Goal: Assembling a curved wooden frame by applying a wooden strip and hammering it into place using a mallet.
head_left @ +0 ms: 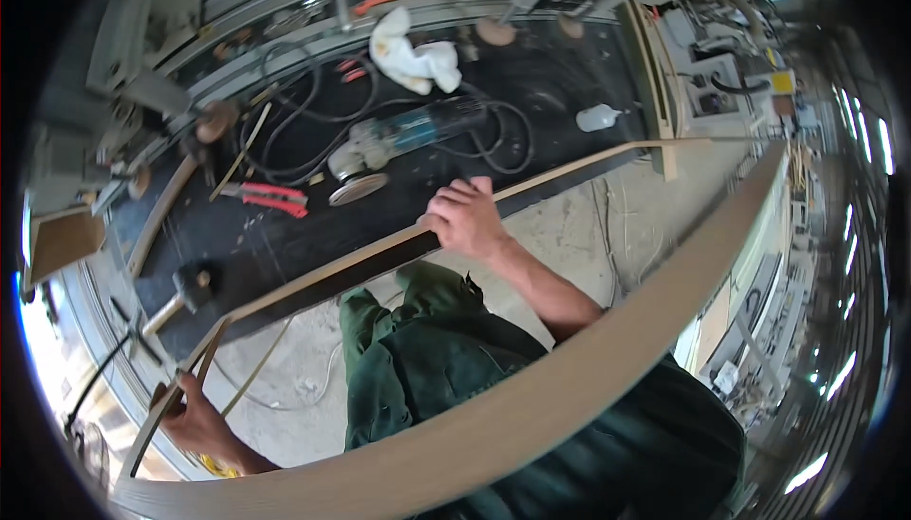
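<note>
A large frame of thin wooden boards (531, 408) surrounds my lap, its near board broad and close below the view. Its far strip lies along the front edge of a black-topped bench (285, 273). My right hand (465, 220) is closed over the middle of that far strip, fingers curled across its top edge. At the lower left, my left hand (196, 419) grips the frame's left side near the corner, thumb up; part of its fingers is hidden behind the wood. A narrow loose-looking strip (256, 368) slants down beside that corner.
On the bench lie a teal angle grinder (408, 131) with a round pad and black cord, a red-handled tool (270, 197), a white cloth (408, 53), a white bottle (597, 119), a hammer (193, 287) and a curved wooden piece (161, 216). Machine rails (285, 22) run behind.
</note>
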